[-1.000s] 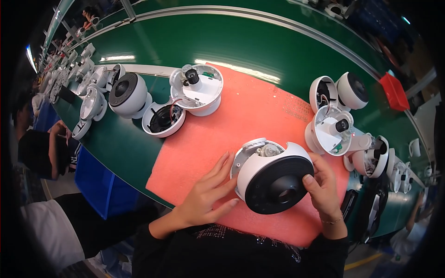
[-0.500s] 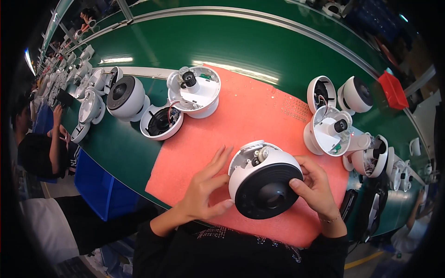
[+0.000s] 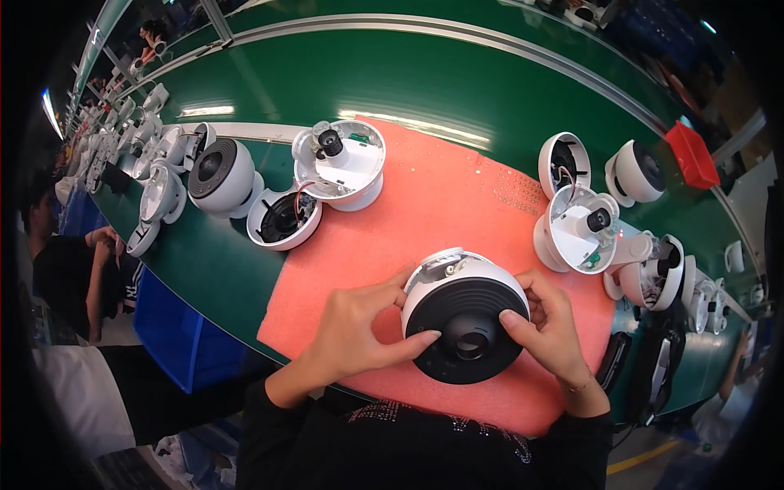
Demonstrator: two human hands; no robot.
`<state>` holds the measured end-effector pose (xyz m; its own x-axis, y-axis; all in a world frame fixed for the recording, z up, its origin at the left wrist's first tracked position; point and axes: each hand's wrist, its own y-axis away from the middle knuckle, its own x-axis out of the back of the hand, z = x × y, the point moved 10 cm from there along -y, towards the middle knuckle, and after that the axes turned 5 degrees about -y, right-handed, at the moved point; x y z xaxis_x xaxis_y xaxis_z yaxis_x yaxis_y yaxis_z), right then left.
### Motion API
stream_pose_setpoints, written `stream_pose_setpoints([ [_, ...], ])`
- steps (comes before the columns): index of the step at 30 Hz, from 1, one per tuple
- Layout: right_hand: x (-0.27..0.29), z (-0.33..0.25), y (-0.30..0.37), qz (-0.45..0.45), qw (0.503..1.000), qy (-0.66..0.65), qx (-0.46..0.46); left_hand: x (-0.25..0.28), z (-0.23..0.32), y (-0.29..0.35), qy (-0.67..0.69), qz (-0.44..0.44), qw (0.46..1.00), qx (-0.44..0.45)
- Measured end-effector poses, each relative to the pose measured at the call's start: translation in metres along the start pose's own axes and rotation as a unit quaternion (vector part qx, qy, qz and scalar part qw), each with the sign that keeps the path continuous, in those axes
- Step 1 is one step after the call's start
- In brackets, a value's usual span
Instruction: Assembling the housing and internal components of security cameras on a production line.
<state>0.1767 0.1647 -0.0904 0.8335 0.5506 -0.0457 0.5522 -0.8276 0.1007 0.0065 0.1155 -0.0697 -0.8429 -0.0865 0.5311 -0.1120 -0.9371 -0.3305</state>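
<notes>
Here, camera (image 3: 442,305) lens-first, axis toward wearer (image 3: 425,449).

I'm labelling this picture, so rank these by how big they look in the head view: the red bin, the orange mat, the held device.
1. Orange mat
2. Held device
3. Red bin

The device sits nearer the camera, so its true size against the bin is unsure.

"See the red bin (image 3: 692,157) beside that metal rail (image 3: 392,19)?"
"I do, and a blue bin (image 3: 167,322) by the green bench's (image 3: 216,273) left edge."
"Someone in black (image 3: 67,273) is right near it, too."
</notes>
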Motion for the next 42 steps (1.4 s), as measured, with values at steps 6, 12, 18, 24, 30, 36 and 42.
stream_pose_setpoints([
  [6, 0.003, -0.012, -0.018, -0.013, 0.987, 0.153, 0.04, 0.001, -0.012, -0.005, -0.083, -0.054, 0.993, 0.063],
  [12, 0.002, -0.024, -0.027, -0.012, 0.953, 0.296, 0.063, 0.001, -0.009, -0.012, -0.151, -0.118, 0.978, 0.077],
  [18, 0.01, -0.029, -0.032, 0.01, 0.945, 0.316, 0.086, -0.001, -0.01, -0.023, -0.17, -0.124, 0.975, 0.071],
  [24, 0.007, -0.029, -0.03, 0.017, 0.949, 0.302, 0.088, -0.001, -0.013, -0.025, -0.168, -0.152, 0.97, 0.087],
  [30, 0.004, -0.03, -0.026, 0.009, 0.949, 0.304, 0.087, -0.004, -0.018, -0.02, -0.141, -0.174, 0.97, 0.093],
  [36, 0.004, -0.031, -0.029, 0.006, 0.947, 0.311, 0.081, -0.003, -0.02, -0.022, -0.127, -0.159, 0.975, 0.089],
  [42, 0.003, -0.03, -0.031, 0.005, 0.934, 0.352, 0.065, -0.002, -0.021, -0.024, -0.128, -0.169, 0.972, 0.098],
])
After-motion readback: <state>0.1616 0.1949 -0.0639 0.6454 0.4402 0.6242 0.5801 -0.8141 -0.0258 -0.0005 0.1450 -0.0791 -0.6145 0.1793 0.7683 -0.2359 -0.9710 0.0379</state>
